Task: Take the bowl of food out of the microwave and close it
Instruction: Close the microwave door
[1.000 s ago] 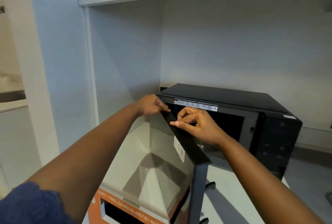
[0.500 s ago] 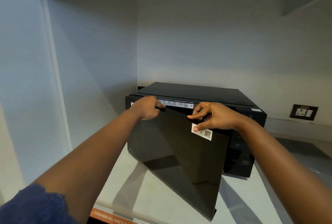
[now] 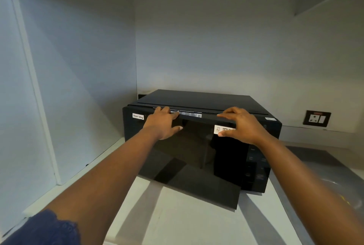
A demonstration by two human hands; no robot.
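A dark blue sleeve (image 3: pixel 42 229) shows at the lower left corner, and from it the bare left forearm reaches up across the pale countertop (image 3: pixel 177 223) toward a black microwave (image 3: pixel 197 98) standing in the counter's back corner, close to the white side panel (image 3: pixel 74 79) on the left. A small white "Non-Veg" label (image 3: pixel 138 116) sits at the upper left corner of the microwave's front. The left hand (image 3: pixel 162 123) lies against the upper left part of the glossy black door (image 3: pixel 189 158), fingers laid over the door's top edge and the thumb spread out below them on the glass; it grips nothing. A strip of printed stickers (image 3: pixel 187 114) runs along the top edge of the front between the two hands. The door stands slightly ajar, its lower right corner hanging out over the counter's surface in front of the control panel (image 3: pixel 258 164). The right hand (image 3: pixel 241 124) rests on the upper right part of the door, fingers fanned along the top edge and the thumb touching a white instruction sticker (image 3: pixel 219 129) on the glass. A wall socket (image 3: pixel 316 118) is set in the back wall to the right of the microwave. At the counter's right edge, a rounded metallic shape with a yellow patch, possibly the bowl of food (image 3: pixel 346 197), is only partly in frame and blurred.
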